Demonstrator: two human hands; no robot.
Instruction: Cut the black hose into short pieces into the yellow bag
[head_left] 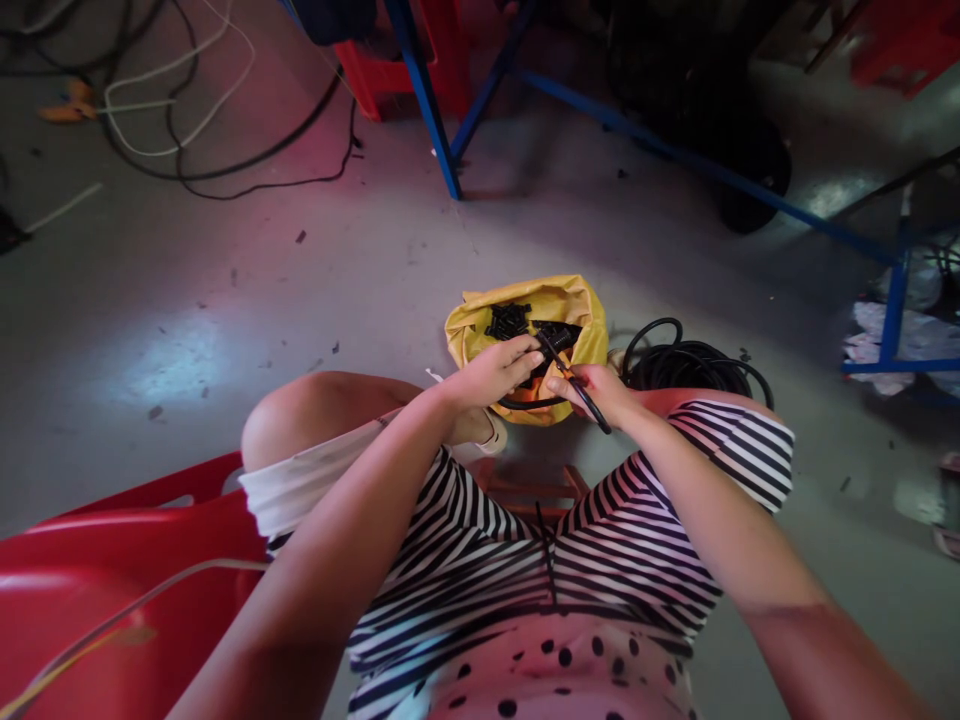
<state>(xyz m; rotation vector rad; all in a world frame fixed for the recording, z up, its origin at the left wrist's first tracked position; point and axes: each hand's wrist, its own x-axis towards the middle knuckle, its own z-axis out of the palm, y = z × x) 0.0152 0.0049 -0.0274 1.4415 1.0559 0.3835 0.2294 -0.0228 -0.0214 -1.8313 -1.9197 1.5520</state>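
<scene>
My left hand (495, 372) and my right hand (596, 390) meet just above my knees, over a yellow bag (525, 305) on the floor. Both are closed on a thin black cable (577, 390) that runs between them; the left pinches its upper end, the right grips it lower down and an end sticks out past the fingers. Something orange shows in the right hand, too small to name. The yellow bag is open and holds several short black pieces (510, 320). A coil of black cable (694, 365) lies on the floor right of the bag.
A red plastic chair (97, 580) stands at my lower left. Blue metal frame legs (427, 100) cross the floor ahead, with a black wheel (754, 185) behind. Loose black and white cords (187, 130) lie at far left. A small wooden stool (529, 485) sits between my legs.
</scene>
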